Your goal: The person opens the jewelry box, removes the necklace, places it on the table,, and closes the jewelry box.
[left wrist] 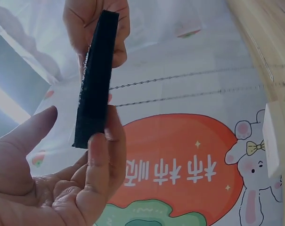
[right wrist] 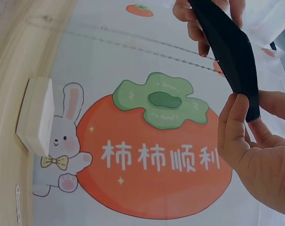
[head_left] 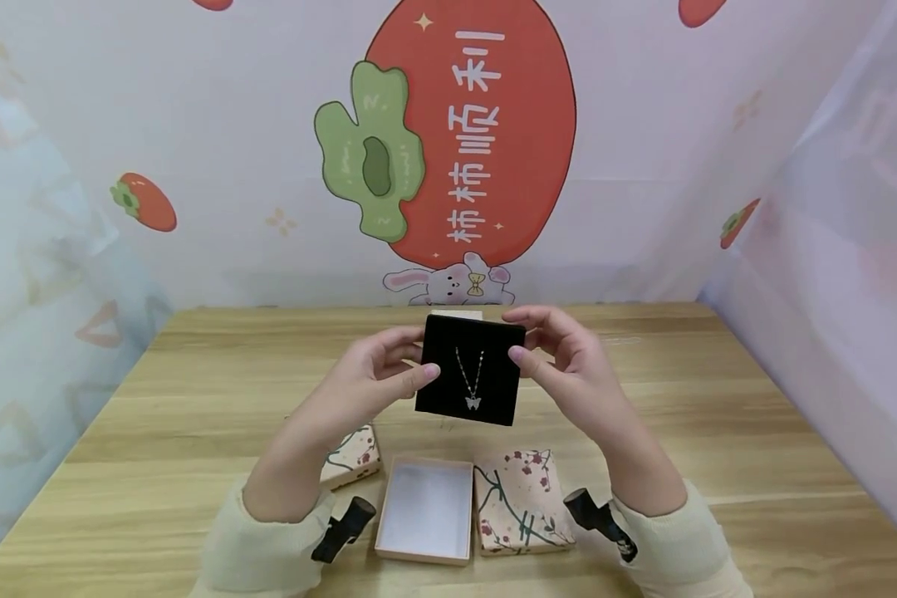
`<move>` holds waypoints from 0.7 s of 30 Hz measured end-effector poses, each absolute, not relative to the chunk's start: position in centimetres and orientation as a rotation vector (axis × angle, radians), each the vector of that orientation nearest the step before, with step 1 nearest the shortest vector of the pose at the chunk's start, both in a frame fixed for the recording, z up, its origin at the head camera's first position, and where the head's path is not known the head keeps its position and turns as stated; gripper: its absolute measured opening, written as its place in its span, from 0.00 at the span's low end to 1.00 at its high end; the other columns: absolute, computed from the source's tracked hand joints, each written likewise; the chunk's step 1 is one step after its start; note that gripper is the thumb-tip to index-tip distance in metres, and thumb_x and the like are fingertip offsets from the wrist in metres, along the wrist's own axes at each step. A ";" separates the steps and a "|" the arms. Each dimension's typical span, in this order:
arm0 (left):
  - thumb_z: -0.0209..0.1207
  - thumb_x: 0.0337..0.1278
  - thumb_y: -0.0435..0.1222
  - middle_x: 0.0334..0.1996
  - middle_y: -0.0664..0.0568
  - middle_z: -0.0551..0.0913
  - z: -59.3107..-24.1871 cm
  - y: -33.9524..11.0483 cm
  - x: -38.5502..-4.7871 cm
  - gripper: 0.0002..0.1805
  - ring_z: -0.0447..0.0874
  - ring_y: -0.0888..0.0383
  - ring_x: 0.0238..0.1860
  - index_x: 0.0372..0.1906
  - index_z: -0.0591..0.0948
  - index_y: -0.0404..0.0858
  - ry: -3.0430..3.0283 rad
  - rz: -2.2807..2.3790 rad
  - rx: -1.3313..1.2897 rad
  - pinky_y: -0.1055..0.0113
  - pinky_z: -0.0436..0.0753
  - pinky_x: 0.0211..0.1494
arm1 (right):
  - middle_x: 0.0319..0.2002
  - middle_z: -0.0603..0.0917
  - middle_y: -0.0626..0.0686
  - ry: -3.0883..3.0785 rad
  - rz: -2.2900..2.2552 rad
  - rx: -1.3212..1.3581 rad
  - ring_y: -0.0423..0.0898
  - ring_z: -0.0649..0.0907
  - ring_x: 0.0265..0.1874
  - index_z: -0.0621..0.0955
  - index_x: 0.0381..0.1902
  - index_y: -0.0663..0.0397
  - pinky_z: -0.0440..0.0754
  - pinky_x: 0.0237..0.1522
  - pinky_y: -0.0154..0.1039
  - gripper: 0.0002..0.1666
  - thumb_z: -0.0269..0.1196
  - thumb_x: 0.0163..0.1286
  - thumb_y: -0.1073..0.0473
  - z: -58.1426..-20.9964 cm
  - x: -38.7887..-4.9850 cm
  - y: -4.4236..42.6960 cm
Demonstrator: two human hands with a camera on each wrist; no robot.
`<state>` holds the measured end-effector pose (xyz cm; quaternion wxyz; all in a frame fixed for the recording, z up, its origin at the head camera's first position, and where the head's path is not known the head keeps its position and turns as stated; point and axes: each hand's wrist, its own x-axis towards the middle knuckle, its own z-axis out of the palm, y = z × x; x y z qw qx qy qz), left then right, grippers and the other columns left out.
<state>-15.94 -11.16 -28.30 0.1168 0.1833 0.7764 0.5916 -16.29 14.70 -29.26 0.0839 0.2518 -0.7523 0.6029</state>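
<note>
Both arms fwd, raised. L hand [head_left: 377, 365]: fingers at back of blk pad [head_left: 493, 390], thumb apart from its front per L wrist view. R hand [head_left: 568, 357] pinches opp. edge, thumb in front. Pad btwn hands, above tabletop [head_left: 194, 415], slightly tilted; butterfly necklace [head_left: 474, 404] on face, chain trailing off back. Wood-grain surface: open box [head_left: 426, 558], floral lid [head_left: 523, 507] just beside. Persimmon-print backdrop [head_left: 531, 124] behind.
</note>
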 end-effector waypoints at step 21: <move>0.59 0.68 0.35 0.48 0.41 0.82 -28.8 -10.9 -16.2 0.19 0.84 0.56 0.45 0.61 0.75 0.34 2.297 1.807 0.470 0.64 0.86 0.48 | 0.39 0.78 0.53 -2.124 1.107 0.702 0.44 0.76 0.40 0.80 0.38 0.61 0.82 0.36 0.31 0.08 0.69 0.61 0.70 -29.4 -15.0 12.6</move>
